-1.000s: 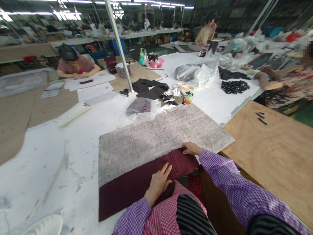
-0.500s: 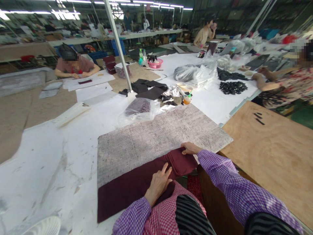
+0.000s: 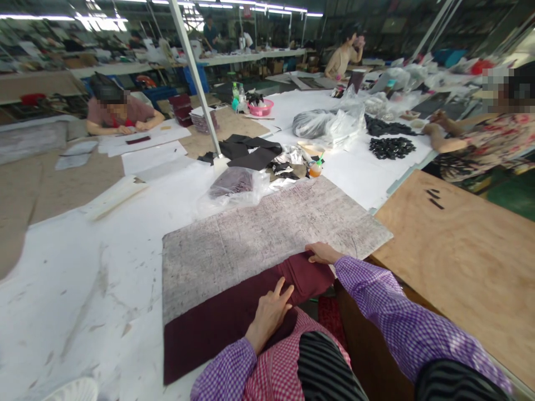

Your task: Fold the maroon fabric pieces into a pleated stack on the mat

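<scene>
Work looks partway: maroon cloth [image 3: 213,326] lies layered rightward, flat leftward; the left hand [image 3: 271,308] rests spread, the right hand's [image 3: 324,253] grip pinching the layered edge.

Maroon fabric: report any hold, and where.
Right hand seems to pinch the maroon fabric at its far edge, toward the right; left hand rests on top.

Both hands [image 3: 271,309] on maroon cloth [image 3: 213,328]
</scene>
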`<state>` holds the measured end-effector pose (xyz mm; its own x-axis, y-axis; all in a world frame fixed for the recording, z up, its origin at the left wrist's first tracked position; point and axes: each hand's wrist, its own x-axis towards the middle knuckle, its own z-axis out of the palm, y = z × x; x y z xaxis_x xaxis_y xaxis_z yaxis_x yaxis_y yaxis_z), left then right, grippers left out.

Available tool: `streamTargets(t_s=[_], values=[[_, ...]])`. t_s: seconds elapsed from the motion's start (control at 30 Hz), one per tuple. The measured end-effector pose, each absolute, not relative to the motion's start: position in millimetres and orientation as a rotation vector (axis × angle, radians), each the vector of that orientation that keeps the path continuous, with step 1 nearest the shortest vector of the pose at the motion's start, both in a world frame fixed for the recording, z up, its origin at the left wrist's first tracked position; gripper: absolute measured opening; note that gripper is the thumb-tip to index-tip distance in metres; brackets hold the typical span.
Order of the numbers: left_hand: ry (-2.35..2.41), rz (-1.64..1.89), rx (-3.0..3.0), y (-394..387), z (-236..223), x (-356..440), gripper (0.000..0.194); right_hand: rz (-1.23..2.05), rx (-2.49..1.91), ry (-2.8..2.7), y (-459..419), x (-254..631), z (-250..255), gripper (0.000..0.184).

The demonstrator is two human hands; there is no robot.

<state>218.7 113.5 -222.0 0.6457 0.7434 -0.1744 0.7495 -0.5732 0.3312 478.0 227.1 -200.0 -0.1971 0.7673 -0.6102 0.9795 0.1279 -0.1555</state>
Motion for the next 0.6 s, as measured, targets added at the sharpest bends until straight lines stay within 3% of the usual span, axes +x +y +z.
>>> streamTargets(t_s=[0.6], values=[[1.196, 0.002, 2.512, 112.6, -221.0, 218.0, 0.053, -0.784, 1.565, 2.246, 221.3, 481.2, -197.5, 0.030]])
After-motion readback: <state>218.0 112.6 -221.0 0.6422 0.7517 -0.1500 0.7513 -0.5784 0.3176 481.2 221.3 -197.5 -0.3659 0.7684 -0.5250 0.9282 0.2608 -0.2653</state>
